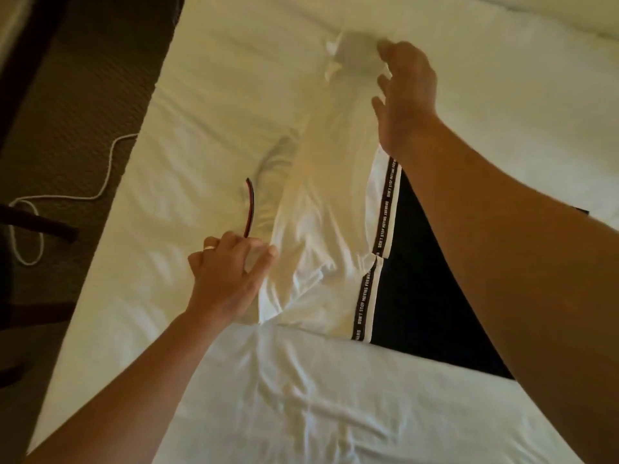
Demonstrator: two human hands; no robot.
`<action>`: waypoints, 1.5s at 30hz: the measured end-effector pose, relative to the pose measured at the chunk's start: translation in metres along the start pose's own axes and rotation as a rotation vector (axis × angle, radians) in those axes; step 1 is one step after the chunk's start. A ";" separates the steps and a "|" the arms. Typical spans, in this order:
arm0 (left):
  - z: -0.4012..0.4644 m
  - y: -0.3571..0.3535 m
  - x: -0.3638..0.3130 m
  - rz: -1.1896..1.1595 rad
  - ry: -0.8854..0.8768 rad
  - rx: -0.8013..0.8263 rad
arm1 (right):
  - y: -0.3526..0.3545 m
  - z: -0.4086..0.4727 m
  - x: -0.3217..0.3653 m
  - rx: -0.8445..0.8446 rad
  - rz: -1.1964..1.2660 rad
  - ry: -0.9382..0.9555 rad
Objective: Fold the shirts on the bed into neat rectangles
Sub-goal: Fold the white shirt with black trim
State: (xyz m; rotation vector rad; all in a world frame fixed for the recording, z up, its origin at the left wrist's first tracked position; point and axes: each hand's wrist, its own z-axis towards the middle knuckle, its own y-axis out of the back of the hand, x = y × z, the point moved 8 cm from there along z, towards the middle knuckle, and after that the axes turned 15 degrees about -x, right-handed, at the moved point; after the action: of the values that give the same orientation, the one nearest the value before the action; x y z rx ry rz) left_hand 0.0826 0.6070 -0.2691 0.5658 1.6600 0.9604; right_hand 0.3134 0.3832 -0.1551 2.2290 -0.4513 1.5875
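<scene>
Shirt (321, 209), white w/ a black panel and a lettered stripe (385, 209) down one side, was laid lengthwise mid-bed, already narrowed into a long strip, collar end far from the person. It was judged light, limp and prone to creasing; wrinkles were seen across the near half. No stiffness to hold a fold, so edges would need smoothing flat. Best hold was judged to be the hem corners or the collar end, pinched through both layers, then carried over.

Left hand (227, 272) was seen at the shirt's left edge near the hem, fingers curled, prob. pinching fabric, though the grip itself couldn't be confirmed. Right hand (407, 95) was held above the collar end, fingers spread and relaxed, nothing gripped.

A thin red-black strip (248, 209) lay just beside the left edge. Bed sheet (187, 135) was rumpled. On the floor, a white cable (67, 195) was looped.
</scene>
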 end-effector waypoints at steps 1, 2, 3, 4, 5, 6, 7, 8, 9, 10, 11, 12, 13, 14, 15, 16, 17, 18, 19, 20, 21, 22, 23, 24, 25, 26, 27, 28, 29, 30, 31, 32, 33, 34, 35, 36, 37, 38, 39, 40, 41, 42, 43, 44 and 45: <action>-0.003 0.000 0.001 0.012 0.012 0.007 | -0.006 -0.005 -0.001 0.030 -0.136 0.122; -0.006 -0.002 0.003 0.028 0.023 0.020 | -0.010 -0.014 -0.009 0.069 -0.275 0.234; -0.011 -0.003 0.005 0.042 0.029 0.034 | -0.013 -0.024 -0.024 0.125 -0.403 0.319; -0.015 -0.005 0.007 0.054 0.029 0.042 | -0.014 -0.036 -0.042 0.191 -0.511 0.389; -0.020 -0.005 0.009 0.062 0.027 0.049 | -0.016 -0.049 -0.062 0.270 -0.612 0.443; -0.025 -0.006 0.011 0.073 0.020 0.058 | -0.018 -0.060 -0.083 0.366 -0.725 0.488; -0.029 -0.007 0.013 0.091 0.006 0.068 | -0.022 -0.072 -0.105 0.485 -0.857 0.534; -0.034 -0.007 0.015 0.112 -0.011 0.078 | -0.025 -0.084 -0.126 0.610 -0.999 0.573; -0.038 -0.006 0.018 0.129 -0.028 0.088 | -0.028 -0.095 -0.144 0.724 -1.131 0.610; -0.042 -0.004 0.020 0.140 -0.046 0.094 | -0.029 -0.103 -0.157 0.809 -1.240 0.645; -0.046 -0.002 0.022 0.146 -0.069 0.096 | -0.031 -0.109 -0.165 0.860 -1.308 0.676; -0.049 0.000 0.024 0.150 -0.095 0.093 | -0.033 -0.113 -0.167 0.882 -1.345 0.701; -0.052 0.002 0.026 0.156 -0.123 0.088 | -0.034 -0.114 -0.166 0.884 -1.364 0.719; -0.054 0.004 0.027 0.164 -0.149 0.083 | -0.035 -0.113 -0.163 0.872 -1.376 0.730; -0.056 0.005 0.030 0.172 -0.168 0.078 | -0.037 -0.111 -0.158 0.848 -1.374 0.736; -0.058 0.006 0.032 0.179 -0.178 0.066 | -0.037 -0.107 -0.151 0.800 -1.362 0.739; -0.060 0.007 0.035 0.187 -0.174 0.044 | -0.037 -0.100 -0.143 0.718 -1.341 0.732; -0.061 0.009 0.038 0.195 -0.160 0.014 | -0.035 -0.093 -0.135 0.623 -1.324 0.715; -0.061 0.012 0.040 0.205 -0.138 -0.024 | -0.032 -0.086 -0.130 0.546 -1.327 0.714; -0.060 0.015 0.043 0.207 -0.099 -0.068 | -0.032 -0.086 -0.127 0.526 -1.350 0.740; -0.060 0.018 0.046 0.196 -0.046 -0.107 | -0.033 -0.090 -0.127 0.567 -1.378 0.770; -0.058 0.020 0.049 0.174 0.006 -0.137 | -0.036 -0.098 -0.129 0.646 -1.386 0.793; -0.057 0.020 0.053 0.141 0.059 -0.148 | -0.041 -0.108 -0.134 0.741 -1.377 0.799; -0.056 0.018 0.056 0.108 0.103 -0.139 | -0.045 -0.118 -0.141 0.833 -1.374 0.786; -0.055 0.016 0.058 0.089 0.127 -0.127 | -0.047 -0.124 -0.149 0.902 -1.380 0.761; -0.055 0.015 0.058 0.080 0.129 -0.130 | -0.048 -0.126 -0.155 0.928 -1.397 0.741; -0.055 0.017 0.058 0.071 0.133 -0.142 | -0.049 -0.125 -0.157 0.907 -1.411 0.742; -0.055 0.019 0.057 0.057 0.148 -0.164 | -0.051 -0.121 -0.154 0.851 -1.411 0.754; -0.055 0.022 0.060 0.051 0.185 -0.182 | -0.052 -0.117 -0.150 0.774 -1.398 0.768; -0.056 0.024 0.063 0.054 0.227 -0.197 | -0.052 -0.113 -0.146 0.700 -1.378 0.780; -0.057 0.025 0.065 0.062 0.270 -0.212 | -0.051 -0.110 -0.146 0.661 -1.354 0.782; -0.058 0.027 0.065 0.079 0.297 -0.233 | -0.050 -0.110 -0.148 0.667 -1.331 0.768; -0.059 0.027 0.064 0.122 0.298 -0.255 | -0.049 -0.110 -0.152 0.696 -1.287 0.732; -0.060 0.028 0.059 0.180 0.270 -0.283 | -0.047 -0.110 -0.155 0.703 -1.202 0.682; -0.061 0.027 0.050 0.252 0.224 -0.308 | -0.043 -0.106 -0.152 0.659 -1.084 0.635; -0.061 0.023 0.039 0.302 0.161 -0.311 | -0.037 -0.098 -0.144 0.559 -0.955 0.613; -0.060 0.019 0.024 0.317 0.081 -0.321 | -0.028 -0.088 -0.132 0.427 -0.841 0.619; -0.057 0.012 0.007 0.310 -0.023 -0.318 | -0.018 -0.078 -0.121 0.306 -0.769 0.634; -0.054 0.004 -0.009 0.308 -0.138 -0.296 | -0.010 -0.069 -0.112 0.228 -0.747 0.652; -0.051 -0.008 -0.022 0.314 -0.251 -0.257 | -0.005 -0.061 -0.107 0.208 -0.780 0.673; -0.047 -0.021 -0.027 0.338 -0.329 -0.198 | -0.006 -0.055 -0.107 0.254 -0.874 0.696; -0.043 -0.034 -0.026 0.365 -0.366 -0.144 | -0.012 -0.052 -0.112 0.358 -1.005 0.720; -0.039 -0.043 -0.020 0.383 -0.368 -0.103 | -0.019 -0.051 -0.120 0.484 -1.138 0.747; -0.036 -0.051 -0.011 0.394 -0.359 -0.089 | -0.027 -0.051 -0.127 0.601 -1.253 0.785; -0.035 -0.055 -0.003 0.400 -0.352 -0.092 | -0.034 -0.051 -0.132 0.686 -1.343 0.829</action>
State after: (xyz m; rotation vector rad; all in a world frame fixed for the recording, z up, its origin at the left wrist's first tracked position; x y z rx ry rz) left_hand 0.0555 0.5632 -0.3096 0.9689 1.2041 1.1404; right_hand 0.2447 0.4435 -0.2687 1.2379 1.6150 1.6033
